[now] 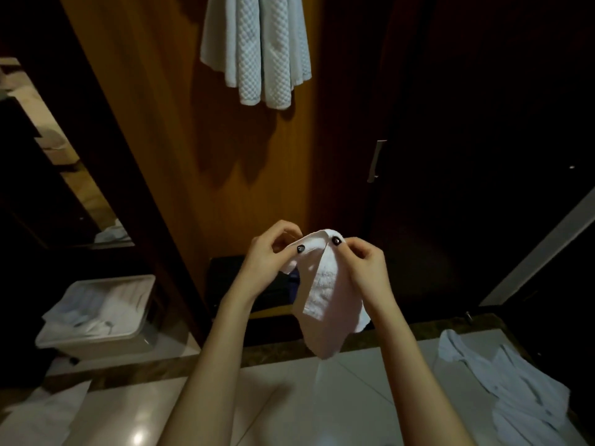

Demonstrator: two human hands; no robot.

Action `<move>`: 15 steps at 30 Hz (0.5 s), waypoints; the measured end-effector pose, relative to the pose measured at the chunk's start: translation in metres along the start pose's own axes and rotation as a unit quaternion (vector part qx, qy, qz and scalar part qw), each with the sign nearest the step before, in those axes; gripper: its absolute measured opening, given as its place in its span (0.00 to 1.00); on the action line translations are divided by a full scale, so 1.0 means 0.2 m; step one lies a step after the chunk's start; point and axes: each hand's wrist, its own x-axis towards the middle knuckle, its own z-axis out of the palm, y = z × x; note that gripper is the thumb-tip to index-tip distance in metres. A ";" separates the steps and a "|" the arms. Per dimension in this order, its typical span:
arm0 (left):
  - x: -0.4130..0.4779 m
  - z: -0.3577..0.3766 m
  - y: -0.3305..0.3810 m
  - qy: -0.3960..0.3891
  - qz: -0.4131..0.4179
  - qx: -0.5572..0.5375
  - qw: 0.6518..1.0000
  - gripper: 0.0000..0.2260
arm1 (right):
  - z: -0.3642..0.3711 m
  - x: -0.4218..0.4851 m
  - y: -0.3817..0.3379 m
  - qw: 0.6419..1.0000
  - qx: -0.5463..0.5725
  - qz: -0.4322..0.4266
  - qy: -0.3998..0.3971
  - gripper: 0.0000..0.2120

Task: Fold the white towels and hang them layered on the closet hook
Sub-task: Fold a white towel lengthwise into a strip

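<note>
A small white towel (325,304) hangs folded in front of me, pinched at its top edge by both hands. My left hand (267,255) pinches the top left corner between thumb and fingers. My right hand (363,262) pinches the top right, thumb on the cloth. High on the orange wooden closet panel (180,130) hang white waffle towels (257,49), draped in folds; the hook itself is hidden above the frame.
A white plastic bin (96,336) with crumpled white cloth stands on the floor at left. More white cloth (515,391) lies on the pale tiles at right. A dark door with a metal handle (375,162) is right of the panel. A dark case (231,284) sits low behind my hands.
</note>
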 end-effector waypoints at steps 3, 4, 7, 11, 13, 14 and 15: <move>-0.03 0.01 -0.04 0.030 0.006 -0.031 0.999 0.18 | -0.04 0.00 0.01 0.999 0.016 0.019 0.028 0.13; -0.05 0.02 -0.05 0.033 0.002 -0.036 0.999 0.19 | -0.05 0.00 0.01 0.999 0.023 0.031 0.034 0.13; -0.09 0.05 -0.08 0.013 -0.014 -0.019 1.000 0.19 | -0.07 0.00 0.02 0.996 0.052 0.065 0.044 0.13; -0.16 0.13 -0.10 -0.055 -0.049 -0.001 0.997 0.09 | -0.08 0.00 0.04 0.991 0.084 0.096 0.038 0.15; -0.20 0.18 -0.11 -0.061 -0.049 0.023 0.997 0.13 | -0.08 0.00 0.04 0.985 0.120 0.121 0.023 0.15; -0.21 0.20 -0.12 -0.058 -0.048 0.034 0.997 0.15 | -0.08 0.00 0.04 0.982 0.132 0.130 0.017 0.14; -0.22 0.21 -0.12 -0.059 -0.050 0.041 0.996 0.15 | -0.08 0.00 0.04 0.981 0.140 0.136 0.012 0.14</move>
